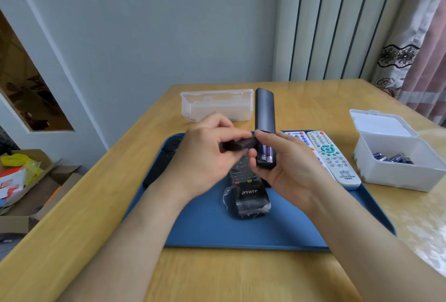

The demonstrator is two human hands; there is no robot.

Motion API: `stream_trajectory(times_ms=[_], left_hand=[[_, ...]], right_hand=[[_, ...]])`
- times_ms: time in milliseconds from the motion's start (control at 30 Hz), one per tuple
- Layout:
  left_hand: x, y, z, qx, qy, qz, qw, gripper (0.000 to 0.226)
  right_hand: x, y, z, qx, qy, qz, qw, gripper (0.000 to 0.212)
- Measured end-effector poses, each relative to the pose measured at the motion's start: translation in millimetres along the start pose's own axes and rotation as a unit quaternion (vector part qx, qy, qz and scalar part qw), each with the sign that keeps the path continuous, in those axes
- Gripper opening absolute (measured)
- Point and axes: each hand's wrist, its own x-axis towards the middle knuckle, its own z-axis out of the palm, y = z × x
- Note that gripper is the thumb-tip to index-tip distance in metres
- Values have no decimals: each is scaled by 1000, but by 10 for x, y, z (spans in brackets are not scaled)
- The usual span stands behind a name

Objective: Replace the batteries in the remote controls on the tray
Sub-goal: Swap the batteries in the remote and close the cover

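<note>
Centre of frame: right hand (289,169) grips a dark remote (264,108), its compartment open with two batteries (266,153) seated. Left hand (205,157) pinches the cover (239,144). Closing probably remains, and the other remotes on the tray (205,229) appear untouched.

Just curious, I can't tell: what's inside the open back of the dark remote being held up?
Two purple batteries lie side by side in the dark remote. The right hand covers their upper ends and the compartment's far end.
</note>
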Motion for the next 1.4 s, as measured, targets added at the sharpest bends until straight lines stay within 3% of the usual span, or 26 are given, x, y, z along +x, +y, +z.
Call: stream_trajectory(times_ms=[167,267,400,567,767,1033,1233,1400], left_hand=[[-25,72,3,-3,-76,-15,997,44],[-14,93,4,9,-26,-6,1000,39],[-39,106,66,61,46,42,996,39],[-95,114,230,135,51,121,982,38],[-88,107,280,178,90,165,966,37],[-99,67,293,182,91,198,959,29],[-96,97,325,159,124,224,953,26],[-98,77,349,170,90,196,961,27]], right_hand=[[19,-54,-56,-16,30,-17,999,15],[31,-68,-53,5,42,-11,999,14],[18,-89,-33,42,33,19,998,41],[-37,-122,2,40,-22,0,999,49],[-65,-139,27,32,-23,-3,999,51],[-77,-132,30,41,-64,1,997,70],[-73,-133,17,40,-68,2,997,70],[-50,-99,-17,31,-44,11,999,65]])
